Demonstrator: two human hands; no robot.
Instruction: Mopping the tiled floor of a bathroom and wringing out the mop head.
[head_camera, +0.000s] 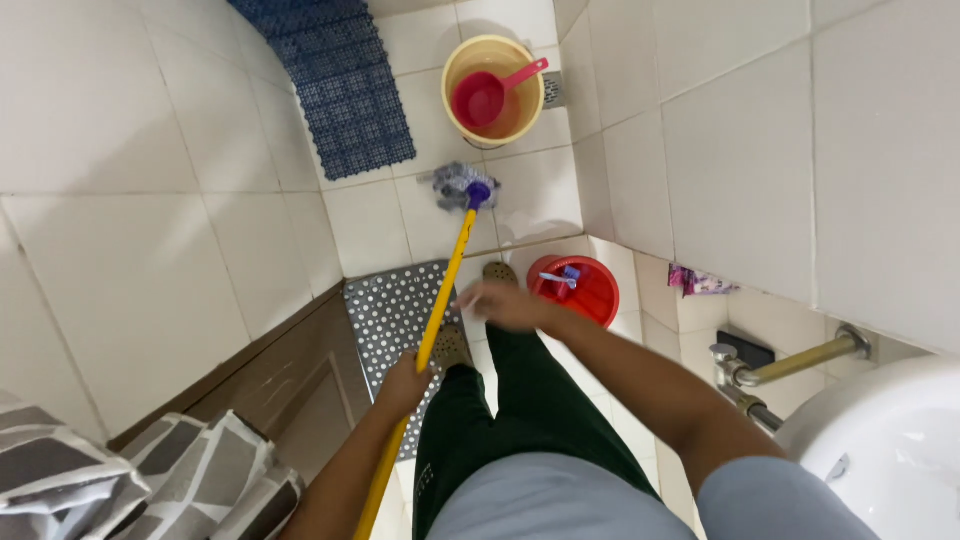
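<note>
Left hand (405, 383): closed around the yellow mop handle (440, 300).
Right hand (503, 303): blurred, fingers spread, holding nothing, above the handle.
Mop head (464, 186): on the white floor tiles (370, 225), near the yellow bucket (493, 88).
Progress: mopping looks unfinished.

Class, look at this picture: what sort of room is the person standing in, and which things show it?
Most likely a bathroom or washroom: tiled floor and walls, a white basin beside wall pipes, and a yellow bucket holding a pink dipper.

A small crumpled pink-purple sachet (700, 282) lies on the tiled ledge by the wall.
</note>
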